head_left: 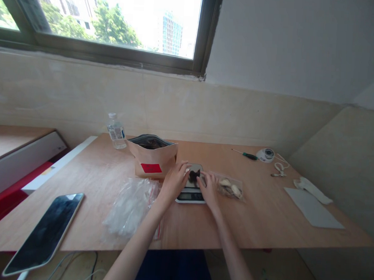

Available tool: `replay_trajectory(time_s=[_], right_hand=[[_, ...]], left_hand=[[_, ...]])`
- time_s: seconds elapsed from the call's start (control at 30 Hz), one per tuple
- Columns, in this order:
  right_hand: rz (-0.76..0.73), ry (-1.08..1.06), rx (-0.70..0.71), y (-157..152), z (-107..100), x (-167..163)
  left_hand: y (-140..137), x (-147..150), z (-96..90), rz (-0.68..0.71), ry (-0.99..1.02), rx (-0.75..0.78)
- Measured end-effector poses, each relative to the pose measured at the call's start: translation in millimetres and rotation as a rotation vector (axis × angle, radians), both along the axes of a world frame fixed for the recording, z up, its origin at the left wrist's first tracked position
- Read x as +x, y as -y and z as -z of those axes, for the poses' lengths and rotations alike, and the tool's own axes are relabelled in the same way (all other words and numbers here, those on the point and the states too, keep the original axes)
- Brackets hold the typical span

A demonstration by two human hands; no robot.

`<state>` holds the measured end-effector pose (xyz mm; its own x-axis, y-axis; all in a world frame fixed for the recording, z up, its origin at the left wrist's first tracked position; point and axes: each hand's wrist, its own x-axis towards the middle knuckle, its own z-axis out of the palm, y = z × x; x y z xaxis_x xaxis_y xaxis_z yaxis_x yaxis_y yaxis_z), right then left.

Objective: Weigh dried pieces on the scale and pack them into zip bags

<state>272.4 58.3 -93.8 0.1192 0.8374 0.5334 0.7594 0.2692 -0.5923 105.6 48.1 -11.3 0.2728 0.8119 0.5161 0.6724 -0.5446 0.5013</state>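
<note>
A small kitchen scale [190, 196] with a dark display stands at the middle of the table. On its plate lies a small heap of dark, shrivelled pieces [194, 176], perhaps dried fungus. My left hand [176, 179] is at the heap's left side, its fingers apart and reaching over the plate. From the right, my right hand [208, 187] has its thumb and forefinger apart at the edge of the dark pieces. Whether the fingertips touch them is hard to make out. Just right of that hand lies a clear bag [231, 188] with pale, mushroom-like pieces.
Left of the scale are an open brown paper pouch [156, 157] and a pile of clear plastic bags [130, 206]. A bottle [116, 132] stands behind; a tablet-like device [46, 233] overhangs the front edge. A screwdriver [249, 155], camera [265, 155] and white sheet [313, 208] lie right.
</note>
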Motion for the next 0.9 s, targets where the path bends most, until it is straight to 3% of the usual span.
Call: replay_trajectory(time_s=[0.1, 0.2, 0.27, 0.33, 0.5, 0.67, 0.8, 0.9], right_hand=[[-0.041, -0.029, 0.018, 8.7, -0.5, 1.5], [-0.068, -0.07, 0.03, 18.6, -0.1, 2.1], [-0.084, -0.082, 0.03, 24.1, 0.1, 1.3], [-0.097, -0.085, 0.034, 28.5, -0.4, -0.1], [-0.092, -0.113, 0.074, 38.5, -2.1, -0.9], [-0.031, -0.197, 0.079, 52.0, 0.4, 7.8], [0.029, -0.271, 0.077, 64.3, 0.4, 14.6], [0.058, -0.302, 0.088, 72.4, -2.8, 15.3]], left_hand=[[23.3, -17.7, -31.9, -0.084, 0.081, 0.216], [38.8, -38.7, -69.0, -0.302, 0.216, 0.366], [38.7, -53.2, -87.2, -0.456, 0.229, 0.383], [32.2, -66.5, -96.7, -0.513, 0.169, 0.334], [18.9, -83.4, -97.2, -0.471, -0.063, 0.19], [27.6, -82.8, -103.5, -0.444, -0.211, 0.019], [31.0, -87.6, -107.0, -0.34, -0.342, -0.129], [29.5, -90.4, -98.3, -0.217, -0.373, -0.174]])
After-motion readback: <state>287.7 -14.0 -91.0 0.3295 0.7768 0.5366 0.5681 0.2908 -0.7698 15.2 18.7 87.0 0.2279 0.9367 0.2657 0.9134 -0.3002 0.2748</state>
